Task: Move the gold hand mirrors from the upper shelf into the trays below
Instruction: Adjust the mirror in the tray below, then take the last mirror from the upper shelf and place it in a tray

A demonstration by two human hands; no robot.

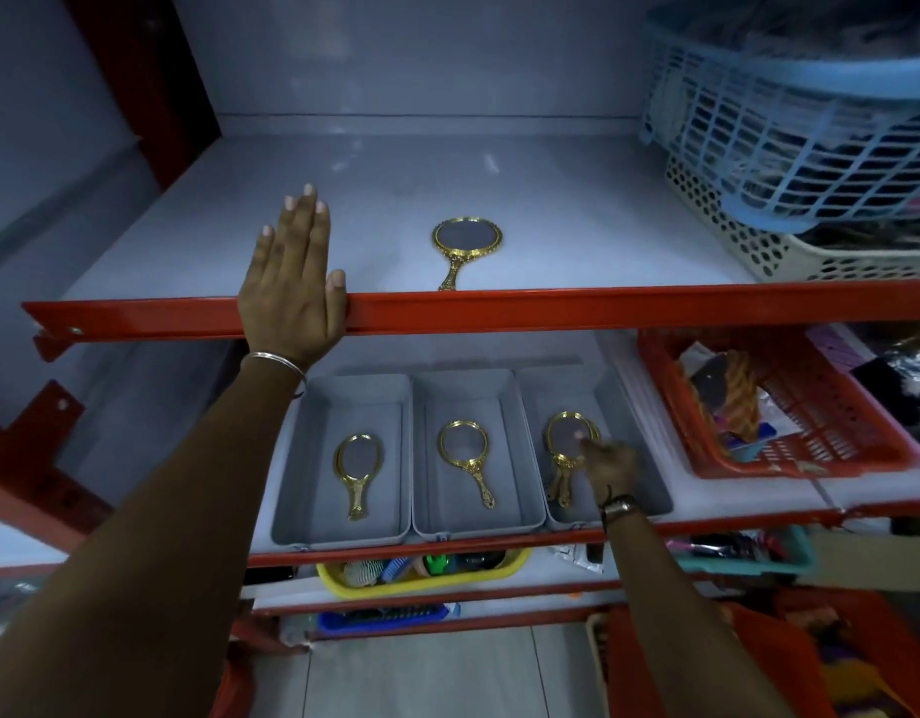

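Mirrors: 1 gold hand mirror (pixel 465 249) on upper shelf (pixel 577 220), others in 3 grey trays below.
Left tray (pixel 344 463) 1, middle tray (pixel 476 456) 1, right tray (pixel 600 448) approx. 2 stacked. Oval glass, ornate frames. Left hand (pixel 292 282) flat, open on red rail; right hand (pixel 605 466) fingers loose, touching right-tray mirror, grip unclear.

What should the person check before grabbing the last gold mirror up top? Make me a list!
1. Last mirror lies alone on the upper shelf: ok.
2. Left hand empty, flat on the shelf edge: ok.
3. Right hand free: not ok, it is at the mirrors in the right tray.
4. Left tray and middle tray have room: ok.
5. How many mirrors the right tray holds: cannot tell.
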